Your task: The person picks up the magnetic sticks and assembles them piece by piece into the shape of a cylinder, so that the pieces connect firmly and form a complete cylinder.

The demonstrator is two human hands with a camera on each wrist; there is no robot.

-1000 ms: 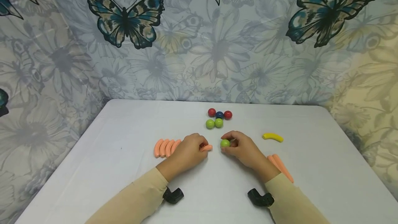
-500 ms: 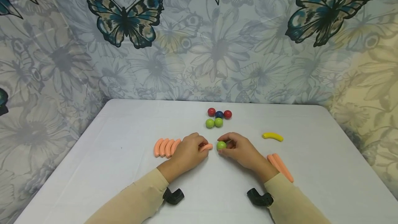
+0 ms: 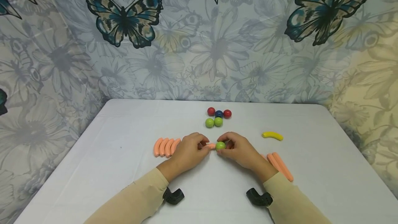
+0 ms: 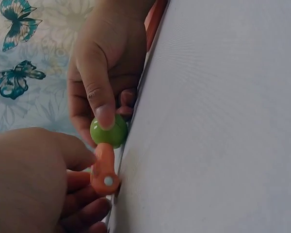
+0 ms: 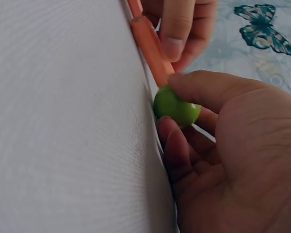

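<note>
Orange piece [image 4: 104,162] shifts toward three o'clock, now touching the green ball [image 3: 220,146]; left hand [image 3: 190,150] pinches one, right hand [image 3: 243,150] grips the other, seemingly for steady alignment.

Beige sleeves [image 3: 133,196]; black wrist pieces [image 3: 176,197]

My left hand [image 3: 189,150] hides part of the orange piece [image 3: 212,146] and the right end of the curved row [image 3: 168,147]; my right hand [image 3: 245,150] covers some of the green ball [image 3: 220,146]. My right forearm [image 3: 266,170] overlaps the orange sticks [image 3: 282,167]; both sleeves [image 3: 130,196] are cut off.
</note>
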